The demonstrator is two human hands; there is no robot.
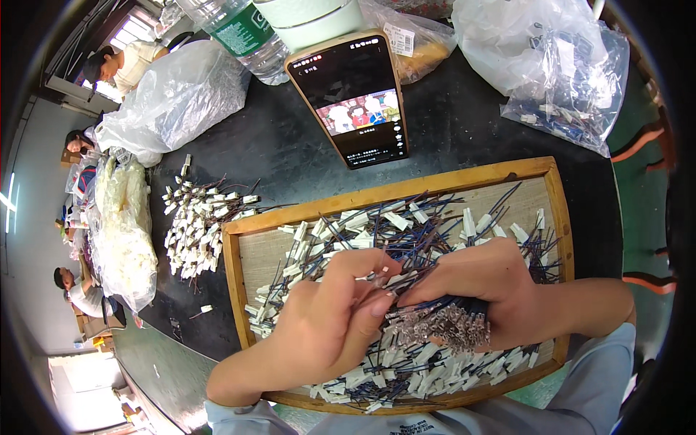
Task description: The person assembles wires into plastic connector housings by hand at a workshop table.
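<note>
A shallow wooden tray holds several short blue wires with white plug connectors. My right hand grips a bundle of these wires, their clear ends pointing toward my left. My left hand pinches at one wire of that bundle between thumb and forefinger, just above the tray's middle. Both hands hide the wires lying beneath them.
A heap of white connectors lies left of the tray on the dark table. A phone leans behind the tray, its screen lit. Clear plastic bags and a bottle stand at the back. Other people sit far left.
</note>
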